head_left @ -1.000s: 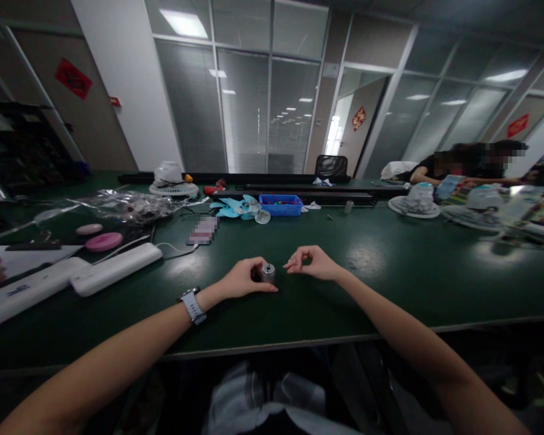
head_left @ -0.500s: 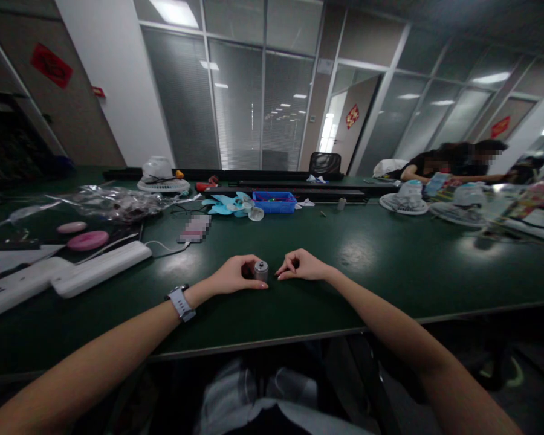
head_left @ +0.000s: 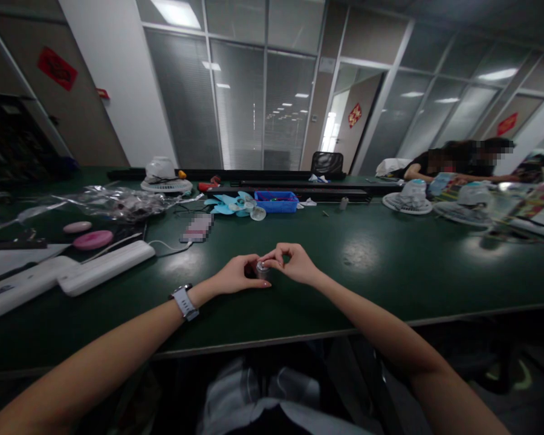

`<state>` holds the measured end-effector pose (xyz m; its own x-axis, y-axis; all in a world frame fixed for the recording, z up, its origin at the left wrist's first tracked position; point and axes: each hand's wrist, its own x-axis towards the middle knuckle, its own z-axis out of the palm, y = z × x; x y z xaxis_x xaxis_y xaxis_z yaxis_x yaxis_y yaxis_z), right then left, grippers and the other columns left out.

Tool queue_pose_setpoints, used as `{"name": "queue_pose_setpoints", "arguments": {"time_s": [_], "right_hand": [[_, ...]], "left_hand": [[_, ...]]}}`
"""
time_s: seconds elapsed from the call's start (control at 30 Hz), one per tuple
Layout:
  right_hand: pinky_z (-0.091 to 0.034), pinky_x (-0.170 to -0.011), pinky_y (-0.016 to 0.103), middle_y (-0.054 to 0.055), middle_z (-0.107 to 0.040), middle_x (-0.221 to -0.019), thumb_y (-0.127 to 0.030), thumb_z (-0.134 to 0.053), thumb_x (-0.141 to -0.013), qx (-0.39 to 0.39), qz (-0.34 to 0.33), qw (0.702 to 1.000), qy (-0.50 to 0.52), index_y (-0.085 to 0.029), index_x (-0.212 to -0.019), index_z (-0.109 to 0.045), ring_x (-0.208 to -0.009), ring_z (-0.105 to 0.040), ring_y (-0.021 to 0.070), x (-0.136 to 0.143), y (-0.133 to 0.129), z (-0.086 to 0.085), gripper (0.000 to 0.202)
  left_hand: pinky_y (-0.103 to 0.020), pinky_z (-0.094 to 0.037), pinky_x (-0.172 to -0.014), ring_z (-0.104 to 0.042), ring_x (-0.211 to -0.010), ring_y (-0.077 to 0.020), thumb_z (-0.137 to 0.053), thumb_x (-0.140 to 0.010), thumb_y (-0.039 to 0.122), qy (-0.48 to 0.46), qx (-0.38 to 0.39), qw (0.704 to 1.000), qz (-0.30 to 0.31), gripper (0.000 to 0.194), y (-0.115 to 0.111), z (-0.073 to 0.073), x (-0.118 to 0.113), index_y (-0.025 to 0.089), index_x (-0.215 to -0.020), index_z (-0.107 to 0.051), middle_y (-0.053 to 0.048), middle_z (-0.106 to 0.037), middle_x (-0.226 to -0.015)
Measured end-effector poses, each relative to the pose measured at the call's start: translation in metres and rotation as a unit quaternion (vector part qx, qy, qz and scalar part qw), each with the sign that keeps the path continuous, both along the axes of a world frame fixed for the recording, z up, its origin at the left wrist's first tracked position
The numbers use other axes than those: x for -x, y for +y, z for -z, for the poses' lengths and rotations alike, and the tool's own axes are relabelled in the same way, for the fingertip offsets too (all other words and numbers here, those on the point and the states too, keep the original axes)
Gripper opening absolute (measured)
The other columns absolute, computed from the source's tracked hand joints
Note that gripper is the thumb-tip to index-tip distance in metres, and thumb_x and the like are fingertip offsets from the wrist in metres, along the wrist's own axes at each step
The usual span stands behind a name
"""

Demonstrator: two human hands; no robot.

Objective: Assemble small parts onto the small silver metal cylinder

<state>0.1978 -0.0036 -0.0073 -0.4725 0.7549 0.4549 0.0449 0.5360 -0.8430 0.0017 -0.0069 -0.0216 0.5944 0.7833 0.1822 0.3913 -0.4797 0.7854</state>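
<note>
A small metal cylinder that looks like a motor (head_left: 263,273) stands upright on the green tabletop. My left hand (head_left: 233,275) is wrapped round its left side, thumb in front and fingers behind. At the cylinder's top, the thumb and forefinger of my right hand (head_left: 295,263) are pinched together over the shaft end. Whatever sits between those right fingertips is too small to make out. My fingers partly cover the top and the left side of the cylinder.
A white power strip (head_left: 109,267) and a cabled phone (head_left: 196,228) lie to the left. Beyond my hands are light-blue fan blades (head_left: 234,204) and a blue tray (head_left: 275,202). Fan parts (head_left: 408,198) stand at the right, near another person (head_left: 457,160).
My right hand has moved left and slightly up, from beside the cylinder to its top. My left hand still holds the cylinder in about the same spot.
</note>
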Motion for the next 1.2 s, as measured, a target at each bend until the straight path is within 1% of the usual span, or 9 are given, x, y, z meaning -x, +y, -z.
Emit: {"name": "queue_pose_setpoints", "arguments": {"time_s": [0.17, 0.47, 0.57, 0.67, 0.77, 0.93, 1.03, 1.13, 1.2], "right_hand": [[-0.054, -0.077, 0.036, 0.008, -0.071, -0.078, -0.033, -0.071, -0.073, -0.008, 0.012, 1.000, 0.010, -0.017, -0.057, -0.042, -0.090, -0.069, 0.0238, 0.003, 0.000, 0.001, 0.036], [-0.054, -0.073, 0.035, 0.008, -0.072, -0.079, -0.036, -0.076, -0.066, 0.000, 0.021, 1.000, 0.000, -0.018, -0.061, -0.043, -0.080, -0.070, 0.0214, 0.002, -0.002, -0.002, 0.038], [-0.054, -0.075, 0.035, 0.007, -0.072, -0.079, -0.035, -0.077, -0.064, -0.018, 0.044, 0.999, -0.006, -0.018, -0.064, -0.044, -0.078, -0.070, 0.0201, -0.001, -0.002, -0.004, 0.037], [-0.053, -0.080, 0.036, 0.007, -0.072, -0.084, -0.036, -0.075, -0.067, -0.022, 0.034, 0.999, -0.017, -0.018, -0.068, -0.047, -0.084, -0.070, 0.0202, -0.002, -0.002, -0.004, 0.033], [-0.054, -0.078, 0.036, 0.007, -0.072, -0.081, -0.037, -0.075, -0.067, -0.011, 0.025, 0.999, -0.019, -0.018, -0.066, -0.048, -0.083, -0.070, 0.0213, 0.002, -0.003, -0.002, 0.033], [-0.054, -0.080, 0.037, 0.007, -0.073, -0.081, -0.035, -0.075, -0.067, -0.002, 0.033, 0.999, 0.028, -0.018, -0.063, -0.046, -0.084, -0.071, 0.0220, -0.001, 0.002, -0.003, 0.034], [-0.055, -0.078, 0.037, 0.008, -0.073, -0.082, -0.034, -0.076, -0.067, 0.023, 0.018, 0.998, 0.047, -0.018, -0.061, -0.042, -0.089, -0.070, 0.0232, -0.020, 0.013, -0.003, 0.038], [-0.055, -0.077, 0.036, 0.007, -0.072, -0.074, -0.033, -0.077, -0.065, 0.083, -0.041, 0.995, -0.030, -0.017, -0.058, -0.041, -0.093, -0.069, 0.0251, -0.045, 0.027, 0.004, 0.040], [-0.055, -0.077, 0.036, 0.006, -0.070, -0.070, -0.032, -0.078, -0.063, 0.140, -0.100, 0.980, -0.102, -0.017, -0.056, -0.040, -0.095, -0.069, 0.0265, -0.057, 0.035, 0.010, 0.042]], "left_hand": [[-0.025, -0.042, -0.059, -0.056, -0.069, -0.0147, -0.072, -0.066, 0.047, -0.010, 0.017, 1.000, 0.002, 0.051, 0.002, 0.005, 0.000, 0.014, -0.102, -0.059, -0.002, -0.062, -0.081], [-0.023, -0.039, -0.056, -0.052, -0.063, -0.0123, -0.072, -0.066, 0.048, 0.003, -0.011, 1.000, 0.001, 0.041, 0.001, 0.000, -0.001, 0.015, -0.085, -0.057, 0.001, -0.057, -0.072], [-0.024, -0.041, -0.058, -0.054, -0.064, -0.0130, -0.072, -0.067, 0.048, -0.002, 0.009, 1.000, 0.005, 0.042, 0.000, -0.001, -0.001, 0.015, -0.087, -0.056, 0.001, -0.059, -0.074], [-0.024, -0.041, -0.058, -0.054, -0.065, -0.0134, -0.072, -0.066, 0.049, 0.001, 0.001, 1.000, -0.003, 0.043, 0.000, 0.000, -0.001, 0.015, -0.085, -0.056, 0.000, -0.058, -0.074], [-0.024, -0.039, -0.056, -0.052, -0.064, -0.0129, -0.072, -0.065, 0.049, 0.007, -0.012, 1.000, -0.007, 0.042, 0.001, 0.001, 0.000, 0.015, -0.082, -0.055, 0.002, -0.055, -0.072], [-0.024, -0.041, -0.057, -0.053, -0.066, -0.0136, -0.072, -0.066, 0.048, 0.005, 0.004, 1.000, -0.001, 0.044, 0.001, 0.000, -0.001, 0.015, -0.090, -0.056, 0.000, -0.058, -0.075], [-0.024, -0.042, -0.060, -0.055, -0.068, -0.0139, -0.072, -0.067, 0.046, -0.004, 0.017, 1.000, 0.008, 0.044, -0.001, -0.001, -0.001, 0.015, -0.093, -0.057, -0.001, -0.060, -0.078], [-0.024, -0.043, -0.061, -0.055, -0.070, -0.0141, -0.073, -0.066, 0.045, -0.005, 0.019, 1.000, 0.009, 0.043, -0.002, -0.003, -0.002, 0.015, -0.093, -0.058, -0.001, -0.061, -0.079], [-0.025, -0.043, -0.061, -0.055, -0.069, -0.0139, -0.073, -0.066, 0.046, 0.000, 0.016, 1.000, 0.004, 0.043, -0.003, -0.004, -0.002, 0.015, -0.092, -0.058, -0.001, -0.061, -0.079]]}}
